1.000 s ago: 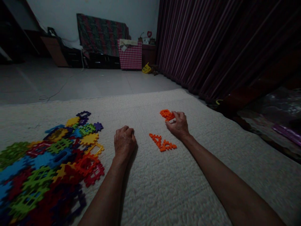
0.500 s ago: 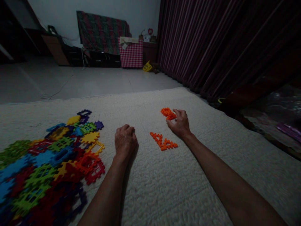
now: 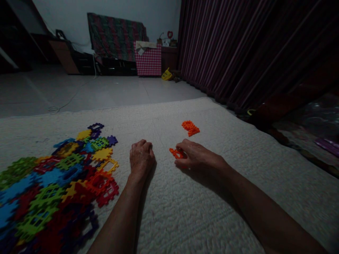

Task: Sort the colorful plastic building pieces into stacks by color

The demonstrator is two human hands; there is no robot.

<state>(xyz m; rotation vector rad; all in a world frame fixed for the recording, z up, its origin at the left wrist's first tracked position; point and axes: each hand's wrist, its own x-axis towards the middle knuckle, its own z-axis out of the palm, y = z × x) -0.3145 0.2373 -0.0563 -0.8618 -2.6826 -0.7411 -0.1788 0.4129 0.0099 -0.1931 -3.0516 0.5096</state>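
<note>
My right hand (image 3: 197, 155) is low over the orange triangular interlocking plastic pieces (image 3: 174, 153). Its thumb and fingers are apart on either side of them, and the palm hides much of the pieces. They still lie on the quilt. Farther back rests a small cluster of orange toothed plastic pieces (image 3: 190, 127), away from both hands. My left hand (image 3: 141, 156) rests on the quilt with its fingers curled in; nothing shows in it. Left of it spreads a pile of multicoloured interlocking plastic blocks (image 3: 70, 162).
A cream quilted mat (image 3: 164, 204) covers the floor under the hands. Beyond its far edge are pale tiles (image 3: 127, 90), a cabinet with a checked cloth (image 3: 148, 60) and a yellow item (image 3: 166, 74). Purple curtains (image 3: 212, 46) hang at the right.
My right hand has left the far orange cluster and come nearer and to the left, over the triangular pieces. The left hand stays in place.
</note>
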